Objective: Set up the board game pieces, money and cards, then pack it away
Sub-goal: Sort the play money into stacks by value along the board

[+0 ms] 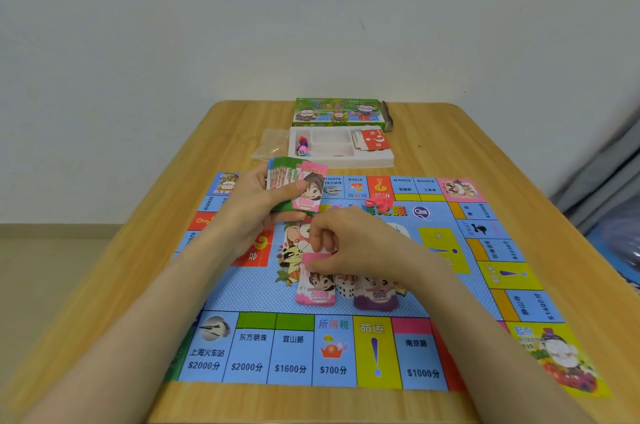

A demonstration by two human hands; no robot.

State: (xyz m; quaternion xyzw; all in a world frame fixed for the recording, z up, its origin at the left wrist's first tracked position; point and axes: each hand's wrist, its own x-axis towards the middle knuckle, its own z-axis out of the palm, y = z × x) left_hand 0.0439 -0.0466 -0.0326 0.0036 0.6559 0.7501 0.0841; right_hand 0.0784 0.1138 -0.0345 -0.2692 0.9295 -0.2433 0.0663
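The colourful game board (346, 347) lies flat on the wooden table (485, 146). My left hand (263, 201) grips a fanned stack of play money (298, 186), with a pink 5000 note on top. My right hand (346, 243) pinches a pink note over the pink 5000 pile (317, 292) on the board's centre. Beside that pile sit a white die (346, 290) and a purple 500 pile (377, 299). Small red pieces (379, 202) lie on the board further back.
Behind the board stands a white plastic tray (374, 160) holding coloured pawns (303, 146) and red question-mark cards (375, 141). The green game box (337, 113) lies behind it, a clear plastic bag (272, 144) to its left. Fabric hangs at the right edge.
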